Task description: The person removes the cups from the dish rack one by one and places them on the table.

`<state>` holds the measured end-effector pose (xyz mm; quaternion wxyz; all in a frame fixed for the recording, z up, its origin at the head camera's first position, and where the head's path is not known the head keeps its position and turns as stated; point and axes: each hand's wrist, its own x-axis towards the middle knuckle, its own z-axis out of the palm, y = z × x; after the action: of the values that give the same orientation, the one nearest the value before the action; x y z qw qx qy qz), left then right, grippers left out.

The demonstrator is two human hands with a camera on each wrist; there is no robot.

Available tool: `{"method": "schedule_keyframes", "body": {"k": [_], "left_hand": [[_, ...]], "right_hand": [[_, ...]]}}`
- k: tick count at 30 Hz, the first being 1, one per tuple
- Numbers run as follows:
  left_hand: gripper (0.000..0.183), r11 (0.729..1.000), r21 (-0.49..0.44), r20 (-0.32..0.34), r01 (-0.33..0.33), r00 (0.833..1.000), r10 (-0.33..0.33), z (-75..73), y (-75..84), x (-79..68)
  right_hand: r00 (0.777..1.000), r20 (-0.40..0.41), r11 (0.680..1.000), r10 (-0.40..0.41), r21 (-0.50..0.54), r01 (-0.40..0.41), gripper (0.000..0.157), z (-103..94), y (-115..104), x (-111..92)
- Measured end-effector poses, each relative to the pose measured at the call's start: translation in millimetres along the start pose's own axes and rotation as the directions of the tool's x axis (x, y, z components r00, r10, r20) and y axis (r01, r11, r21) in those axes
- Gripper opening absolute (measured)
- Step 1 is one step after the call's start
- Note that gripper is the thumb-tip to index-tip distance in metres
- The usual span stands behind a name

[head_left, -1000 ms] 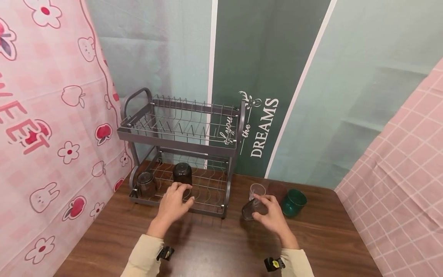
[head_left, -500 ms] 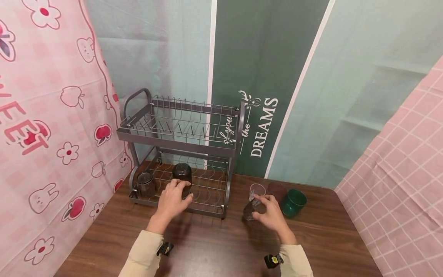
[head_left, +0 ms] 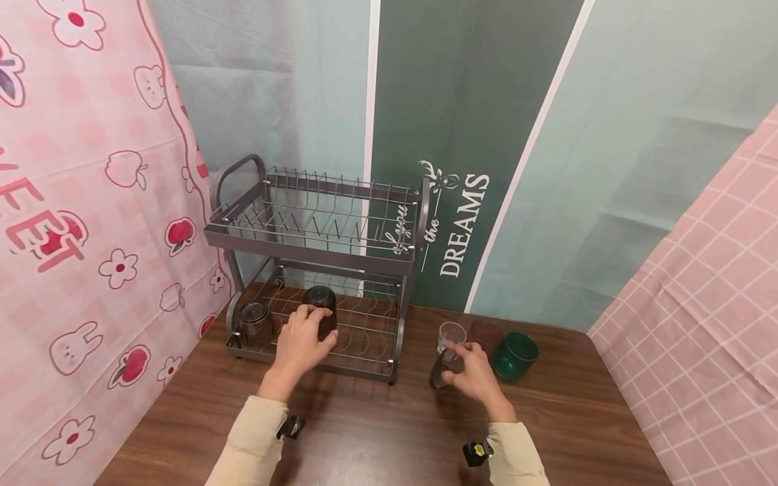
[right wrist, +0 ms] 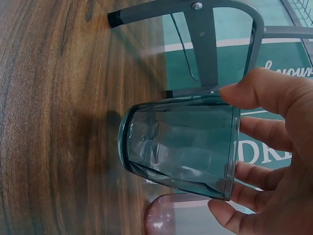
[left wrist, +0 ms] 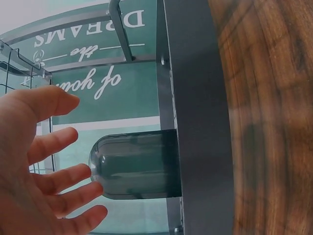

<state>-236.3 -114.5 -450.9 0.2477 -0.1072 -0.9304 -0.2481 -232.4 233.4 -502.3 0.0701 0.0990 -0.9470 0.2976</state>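
Observation:
My right hand (head_left: 477, 374) pinches a smoky grey drinking glass (head_left: 445, 370) near its rim, thumb on one side and fingers on the other. In the right wrist view that glass (right wrist: 181, 147) is transparent, with its base close to the tabletop. Relaxed and slightly spread, my left hand (head_left: 299, 344) is beside a dark glass (head_left: 320, 300) that stands upside down on the rack's lower tier. In the left wrist view its fingertips lie at the rounded base of the dark glass (left wrist: 137, 166); whether they touch is unclear. Another dark glass (head_left: 255, 322) stands at the rack's left end.
The two-tier grey dish rack (head_left: 316, 253) has wire slots on top. Right of it, on the wooden table (head_left: 377, 432), a clear glass (head_left: 452, 331), a reddish glass (head_left: 487, 334) and a green glass (head_left: 516, 356) stand close together. Curtains hang behind and at both sides.
The smoky glass in my right hand has turned and shifted slightly right. My left hand has moved a little up and left beside the upside-down glass.

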Motion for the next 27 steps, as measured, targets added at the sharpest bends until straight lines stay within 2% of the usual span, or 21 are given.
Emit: {"method": "schedule_keyframes", "body": {"k": [6, 14, 20, 27], "left_hand": [[0.037, 1.000, -0.003, -0.045, -0.011, 0.999, 0.011, -0.5, -1.5, 4.9], [0.038, 0.998, -0.044, -0.026, 0.048, 0.998, -0.049, -4.5, 0.7, 11.7], [0.042, 0.996, -0.046, -0.004, 0.071, 0.997, -0.072, -3.9, 1.1, 15.0], [0.047, 0.997, -0.043, -0.012, 0.071, 0.997, -0.071, -1.3, -0.6, 18.5]], "right_hand": [[1.000, -0.001, 1.000, -0.001, -0.031, 0.001, 0.058, 1.8, 1.4, 2.8], [1.000, 0.017, 0.998, 0.022, -0.066, -0.021, 0.057, 4.2, 0.8, 6.6], [0.999, 0.018, 0.994, 0.034, -0.106, -0.032, 0.057, 6.8, 2.5, 10.1], [0.998, 0.025, 0.989, 0.056, -0.141, -0.052, 0.057, 9.0, 1.3, 12.5]]}}
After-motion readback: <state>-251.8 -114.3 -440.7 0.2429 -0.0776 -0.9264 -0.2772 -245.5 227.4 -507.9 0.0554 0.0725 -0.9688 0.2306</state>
